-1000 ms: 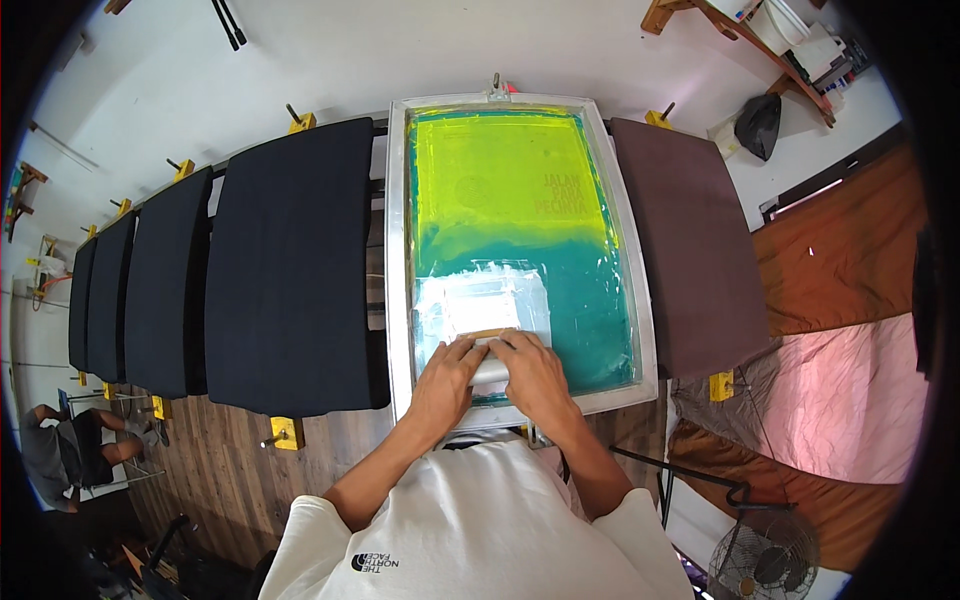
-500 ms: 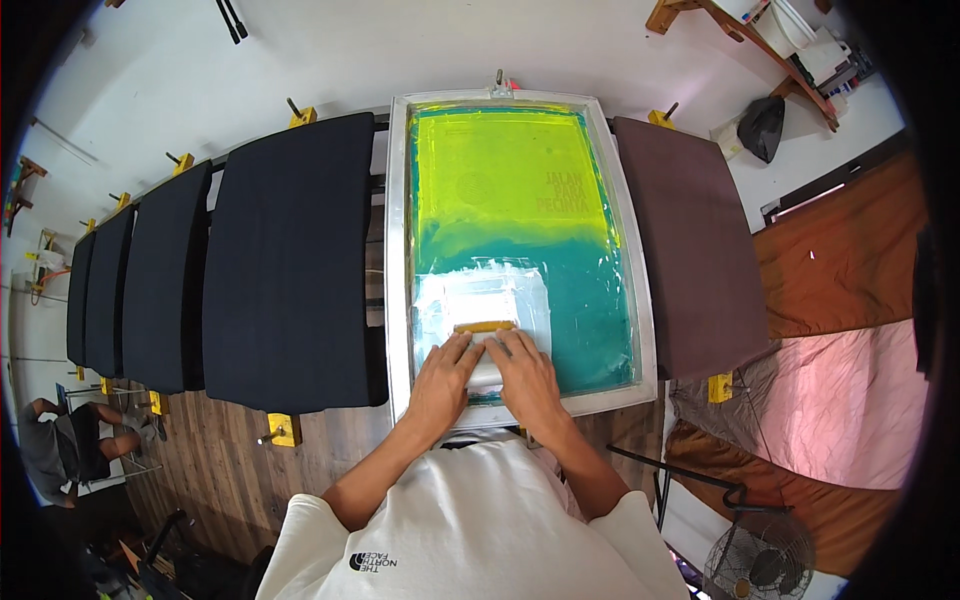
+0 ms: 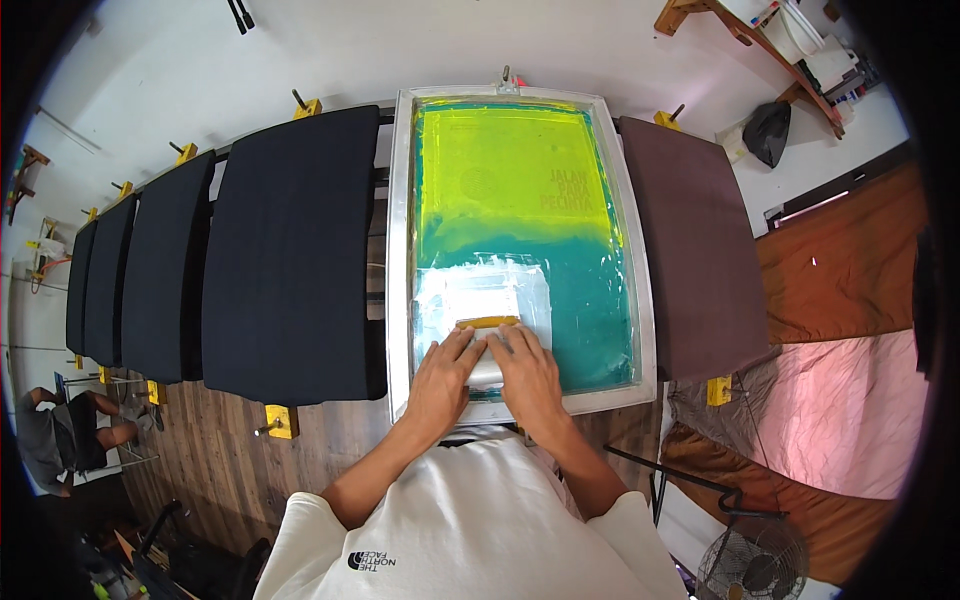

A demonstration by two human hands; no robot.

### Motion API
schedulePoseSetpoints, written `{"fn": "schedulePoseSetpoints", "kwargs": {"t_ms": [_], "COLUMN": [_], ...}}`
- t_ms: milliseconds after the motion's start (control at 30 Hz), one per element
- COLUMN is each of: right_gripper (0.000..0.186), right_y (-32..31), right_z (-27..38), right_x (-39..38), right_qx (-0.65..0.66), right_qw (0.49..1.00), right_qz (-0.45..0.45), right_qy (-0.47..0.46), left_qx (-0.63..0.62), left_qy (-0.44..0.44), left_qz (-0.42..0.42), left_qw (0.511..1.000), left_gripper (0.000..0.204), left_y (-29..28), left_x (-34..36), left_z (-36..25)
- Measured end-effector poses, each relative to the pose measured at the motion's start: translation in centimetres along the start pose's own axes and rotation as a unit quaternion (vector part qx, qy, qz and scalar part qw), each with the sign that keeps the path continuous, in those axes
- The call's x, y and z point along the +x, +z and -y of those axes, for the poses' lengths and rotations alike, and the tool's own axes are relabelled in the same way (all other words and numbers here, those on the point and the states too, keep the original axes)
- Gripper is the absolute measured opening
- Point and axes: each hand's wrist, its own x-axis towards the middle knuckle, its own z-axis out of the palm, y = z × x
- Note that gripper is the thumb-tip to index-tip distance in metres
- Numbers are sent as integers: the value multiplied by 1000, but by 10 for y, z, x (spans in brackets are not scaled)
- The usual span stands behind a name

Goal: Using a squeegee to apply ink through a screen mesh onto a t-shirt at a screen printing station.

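A row of black padded boards (image 3: 290,255) stands at the left, the nearest just beside the pale metal screen frame (image 3: 401,240). Inside the frame, on its lower part, the left hand (image 3: 441,378) has its fingers close together and bent over the left end of the squeegee (image 3: 487,323), its grip closed on the grey handle. The squeegee lies across the white ink (image 3: 478,290), amber edge facing away from the person. The right hand (image 3: 525,378) mirrors this at the right end, grip likewise closed, fingertips near the amber edge; how the thumbs press is unclear. Further right come teal mesh (image 3: 595,315) and, beyond the frame, a brownish-purple board (image 3: 697,255).
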Motion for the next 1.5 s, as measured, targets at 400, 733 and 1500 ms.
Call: {"fn": "schedulePoseSetpoints", "kwargs": {"t_ms": [400,733,1500], "right_gripper": [44,33,54], "right_y": [-4,-11,-8], "right_z": [-1,2,8], "right_x": [-8,-10,-24], "right_qx": [15,28,24], "right_qw": [1000,998,999], "right_qz": [18,60,22], "right_qy": [0,-2,7], "left_qx": [24,3,38], "left_qy": [11,-8,-2], "left_qz": [9,18,-24], "left_qw": [1000,1000,999], "left_gripper": [72,69,69], "left_y": [1,-2,15], "left_x": [-7,-13,-25], "left_z": [0,-7,-5]}}
